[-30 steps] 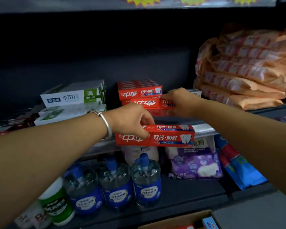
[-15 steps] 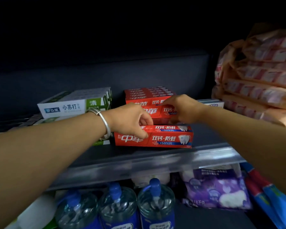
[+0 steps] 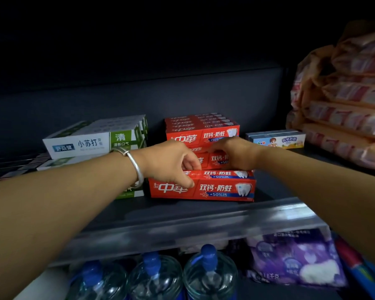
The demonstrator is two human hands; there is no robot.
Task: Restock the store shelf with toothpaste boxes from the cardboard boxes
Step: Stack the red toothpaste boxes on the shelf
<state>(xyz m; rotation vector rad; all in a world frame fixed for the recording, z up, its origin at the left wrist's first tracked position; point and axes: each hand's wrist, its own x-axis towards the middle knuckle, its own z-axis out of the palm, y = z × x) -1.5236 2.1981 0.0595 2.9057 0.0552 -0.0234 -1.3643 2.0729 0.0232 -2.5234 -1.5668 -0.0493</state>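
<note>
A red toothpaste box lies on the dark shelf, near its front edge. My left hand, with a silver bangle on the wrist, grips the box's left part, thumb over its front face. Just behind, my right hand holds a second red toothpaste box in front of the stack of red toothpaste boxes at the back. The second box is largely hidden by both hands.
White-and-green toothpaste boxes are stacked at the left, a small children's toothpaste box at the right. Orange packets pile at the far right. Below the shelf stand water jugs and a purple bag.
The front red box went from hanging before the shelf edge to lying on the shelf. My view moved closer and upward. My right hand stayed at the second box.
</note>
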